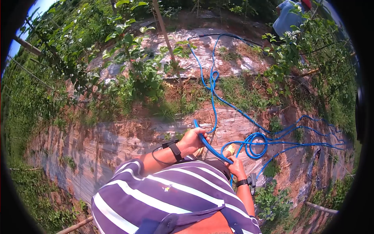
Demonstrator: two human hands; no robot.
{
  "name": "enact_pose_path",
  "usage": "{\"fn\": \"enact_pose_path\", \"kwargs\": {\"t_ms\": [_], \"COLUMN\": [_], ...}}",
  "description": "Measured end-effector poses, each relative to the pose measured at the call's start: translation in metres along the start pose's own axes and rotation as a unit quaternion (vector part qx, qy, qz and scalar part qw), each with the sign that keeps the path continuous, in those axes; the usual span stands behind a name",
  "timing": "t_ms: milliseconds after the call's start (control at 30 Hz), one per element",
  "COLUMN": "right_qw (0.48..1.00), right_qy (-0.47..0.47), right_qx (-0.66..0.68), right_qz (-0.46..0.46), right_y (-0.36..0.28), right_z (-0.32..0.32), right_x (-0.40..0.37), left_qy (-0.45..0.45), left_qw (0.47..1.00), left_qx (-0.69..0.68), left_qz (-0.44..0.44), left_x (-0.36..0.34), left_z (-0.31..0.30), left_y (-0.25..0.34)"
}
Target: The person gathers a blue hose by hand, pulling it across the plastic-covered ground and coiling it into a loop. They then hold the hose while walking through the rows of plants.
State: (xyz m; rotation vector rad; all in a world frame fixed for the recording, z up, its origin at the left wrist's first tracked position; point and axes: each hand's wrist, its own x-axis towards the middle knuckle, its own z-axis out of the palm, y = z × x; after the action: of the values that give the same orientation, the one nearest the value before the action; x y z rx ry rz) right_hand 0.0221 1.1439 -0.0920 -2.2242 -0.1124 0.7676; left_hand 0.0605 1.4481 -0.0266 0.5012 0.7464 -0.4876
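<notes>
A blue hose (212, 149) runs in a short, thick stretch between my two hands, close in front of my body. My left hand (191, 141) is closed around its upper part, and the hose sticks up a little past the fingers. Lower and to the right, my right hand (236, 168) grips the hose near my waist. Beyond the hands, more blue hose lies on the ground, with a coil of loops (255, 146) just right of my hands and a small twist (214, 76) farther off.
Plastic sheeting (93, 156) with dry grass covers the ground. Leafy plants (144, 84) grow along a row with a wooden stake (165, 35). At the upper right a person in a blue shirt (288, 17) is partly behind leaves. A pole (321, 208) lies at the lower right.
</notes>
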Motion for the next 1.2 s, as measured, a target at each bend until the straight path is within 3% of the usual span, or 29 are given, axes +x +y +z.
{"fn": "enact_pose_path", "kwargs": {"t_ms": [367,533,933,1200], "right_qw": [1.000,0.999,1.000,0.985], "right_qy": [-0.009,-0.015,0.003,0.055], "right_qx": [-0.013,-0.024,-0.011,-0.047], "right_qz": [0.004,-0.044,-0.023,-0.157], "right_y": [-0.006,0.007,0.000,-0.076], "right_z": [0.000,0.006,-0.009,-0.063], "right_x": [0.011,0.020,0.026,0.072], "left_qy": [-0.001,0.021,0.014,-0.041], "left_qw": [1.000,0.998,0.999,0.987], "left_qx": [-0.016,-0.046,-0.020,-0.123], "left_qz": [0.017,0.025,0.025,0.091], "left_x": [-0.006,-0.013,-0.018,-0.034], "left_z": [-0.016,-0.013,-0.014,-0.043], "left_y": [-0.002,0.001,0.005,0.017]}}
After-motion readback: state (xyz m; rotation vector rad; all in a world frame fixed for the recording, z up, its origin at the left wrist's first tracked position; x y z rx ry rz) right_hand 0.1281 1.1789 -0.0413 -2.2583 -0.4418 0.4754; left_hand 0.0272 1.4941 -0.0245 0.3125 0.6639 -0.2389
